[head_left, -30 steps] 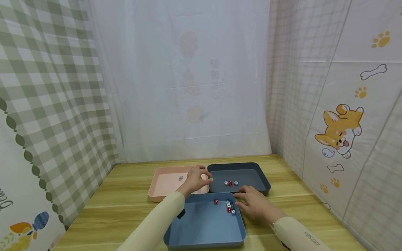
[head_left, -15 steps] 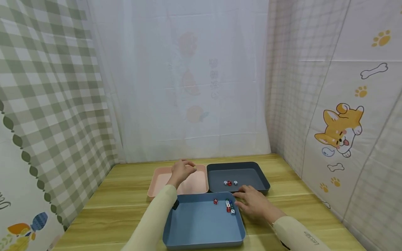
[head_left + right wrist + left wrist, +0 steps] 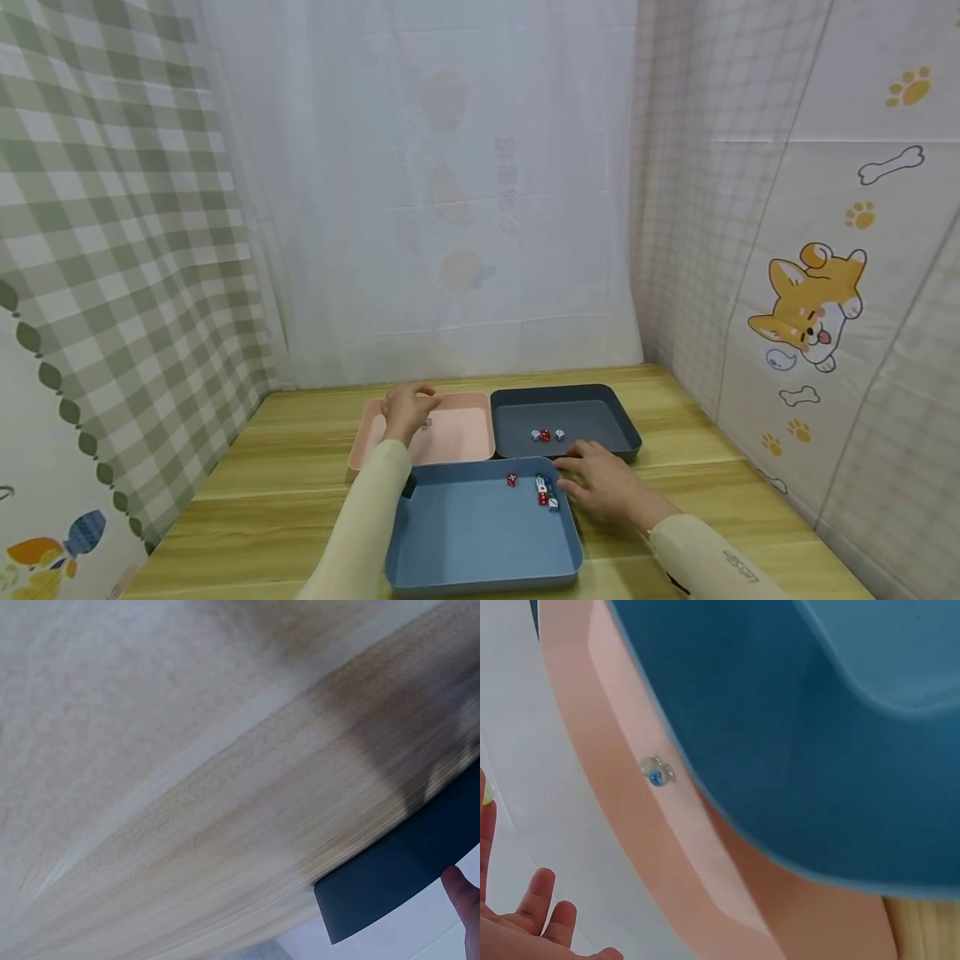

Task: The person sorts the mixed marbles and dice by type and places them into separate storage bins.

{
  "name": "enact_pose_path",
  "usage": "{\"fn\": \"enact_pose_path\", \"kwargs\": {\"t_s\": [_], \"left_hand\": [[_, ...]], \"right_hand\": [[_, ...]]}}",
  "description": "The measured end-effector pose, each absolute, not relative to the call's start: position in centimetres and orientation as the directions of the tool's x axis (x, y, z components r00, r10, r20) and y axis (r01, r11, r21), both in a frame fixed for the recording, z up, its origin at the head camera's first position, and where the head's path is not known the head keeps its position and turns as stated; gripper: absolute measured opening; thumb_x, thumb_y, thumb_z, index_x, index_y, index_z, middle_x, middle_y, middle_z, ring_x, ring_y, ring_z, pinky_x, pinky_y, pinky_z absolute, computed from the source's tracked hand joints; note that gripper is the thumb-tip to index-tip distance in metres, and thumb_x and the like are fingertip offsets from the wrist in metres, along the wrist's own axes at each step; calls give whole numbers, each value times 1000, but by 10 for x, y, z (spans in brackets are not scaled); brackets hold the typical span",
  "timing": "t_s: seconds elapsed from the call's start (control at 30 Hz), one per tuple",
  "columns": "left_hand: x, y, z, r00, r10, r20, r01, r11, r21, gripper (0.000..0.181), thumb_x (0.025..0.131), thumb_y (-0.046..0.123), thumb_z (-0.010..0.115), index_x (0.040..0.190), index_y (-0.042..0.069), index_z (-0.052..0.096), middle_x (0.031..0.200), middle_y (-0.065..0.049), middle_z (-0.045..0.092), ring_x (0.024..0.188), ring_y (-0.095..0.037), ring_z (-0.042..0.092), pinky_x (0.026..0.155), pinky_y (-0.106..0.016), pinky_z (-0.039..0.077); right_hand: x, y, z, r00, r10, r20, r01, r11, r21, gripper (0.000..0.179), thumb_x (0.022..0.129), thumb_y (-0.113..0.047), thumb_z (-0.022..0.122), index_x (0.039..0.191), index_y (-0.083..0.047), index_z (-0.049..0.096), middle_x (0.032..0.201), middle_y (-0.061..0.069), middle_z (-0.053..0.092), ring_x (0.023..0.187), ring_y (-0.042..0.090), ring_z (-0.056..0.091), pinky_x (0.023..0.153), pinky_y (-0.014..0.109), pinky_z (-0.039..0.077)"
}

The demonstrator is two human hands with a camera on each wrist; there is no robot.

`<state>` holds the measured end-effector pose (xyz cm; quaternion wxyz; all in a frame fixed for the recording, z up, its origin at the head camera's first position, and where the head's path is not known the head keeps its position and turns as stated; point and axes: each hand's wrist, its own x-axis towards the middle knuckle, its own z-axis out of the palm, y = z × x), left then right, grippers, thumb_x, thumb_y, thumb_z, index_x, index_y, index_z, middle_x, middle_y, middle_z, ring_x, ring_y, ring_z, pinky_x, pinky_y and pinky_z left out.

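My left hand (image 3: 407, 412) is raised over the left part of the pink tray (image 3: 468, 446). In the left wrist view a clear yellowish glass marble (image 3: 488, 795) shows at its fingertips, cut off by the frame edge; the other fingers are spread. Glass marbles (image 3: 656, 772), one with blue inside, lie in the pink tray. My right hand (image 3: 603, 479) rests by the back right corner of the blue tray (image 3: 480, 542), fingers loosely bent and holding nothing. One fingertip touches a dark tray rim in the right wrist view. Several dice (image 3: 542, 490) lie along the blue tray's right side.
A dark grey tray (image 3: 573, 412) stands at the back right, with two white dice and a red die (image 3: 545, 435) in it. Another red die (image 3: 512, 480) sits in the blue tray. Cloth curtains (image 3: 450, 208) enclose the wooden table (image 3: 247, 483).
My left hand has moved left, from the border between the pink and grey trays to over the pink tray's left part, carrying the marble. The right hand has stayed in place.
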<state>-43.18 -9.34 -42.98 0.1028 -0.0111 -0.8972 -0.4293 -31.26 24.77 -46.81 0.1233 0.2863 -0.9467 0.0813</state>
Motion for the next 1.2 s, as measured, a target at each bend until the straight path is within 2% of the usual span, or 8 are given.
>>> {"fn": "enact_pose_path", "kwargs": {"t_s": [0.3, 0.77, 1.07, 1.2], "left_hand": [[-434, -105, -440, -980, -110, 167, 55, 656, 753, 19, 91, 28, 72, 99, 11, 75, 118, -12, 63, 123, -41, 43, 105, -61, 19], [-436, -101, -439, -983, -108, 152, 49, 638, 769, 22, 93, 26, 70, 108, 10, 75, 114, -10, 66, 121, -40, 43, 106, -62, 17], [-431, -92, -431, -982, -80, 172, 78, 657, 750, 27, 93, 29, 70, 113, 11, 74, 122, -12, 64, 120, -39, 46, 103, -58, 26], [-428, -85, -427, -982, -39, 184, 118, 631, 766, 29, 92, 29, 71, 115, 11, 73, 124, -13, 64, 112, -37, 58, 95, -52, 44]], "right_hand": [[-313, 245, -468, -822, -505, 264, -544, 833, -97, 36, 96, -35, 64, 124, -13, 71, 115, 8, 59, 102, 27, 56, 86, 48, 50], [-315, 246, -469, -832, -495, 250, -530, 842, -95, 36, 97, -35, 63, 125, -14, 71, 116, 9, 59, 103, 27, 55, 87, 48, 50], [-313, 248, -470, -822, -503, 268, -541, 837, -89, 35, 96, -35, 64, 124, -14, 71, 114, 9, 59, 102, 27, 56, 87, 48, 50], [-313, 250, -471, -810, -515, 281, -553, 830, -74, 35, 96, -35, 64, 123, -14, 72, 113, 9, 60, 101, 27, 57, 85, 48, 51]]}}
